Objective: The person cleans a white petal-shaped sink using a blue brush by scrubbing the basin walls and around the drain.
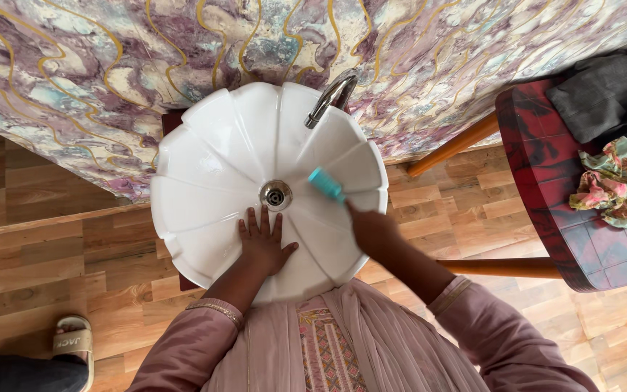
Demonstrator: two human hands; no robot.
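— Head view first: what are the hands doing?

— The left hand (264,243) lies flat and open inside the white scalloped basin (205,152), palm down, fingers spread and pointing toward the drain (276,194); it grips nothing. The fingertips stop just short of the drain's metal ring. The right hand (373,231) is closed around the handle of a turquoise brush (326,184), whose head rests on the basin's inner wall just to the right of the drain. That hand is somewhat blurred, so the exact finger placement cannot be told.

— And the brush relative to the tap?

— It sits below the chrome faucet (332,98), which arches over the basin's far rim, well apart from the brush head.

— What surrounds the basin?

— Behind its far edge runs a marbled wall (96,72) in purple, white and gold veins. Under it and to both sides is wood-plank flooring (45,254). The person's pink sleeves (205,341) and pale pink embroidered garment fill the near edge of the view.

— Anything else around?

— To the right stands a dark red stool or small table (546,181) with orange wooden legs; a floral cloth (613,183) lies on it, with dark grey fabric (604,94) toward its far corner. At the bottom left corner, another person's foot in a pale sandal (72,345) rests on the floor, well apart from the basin.
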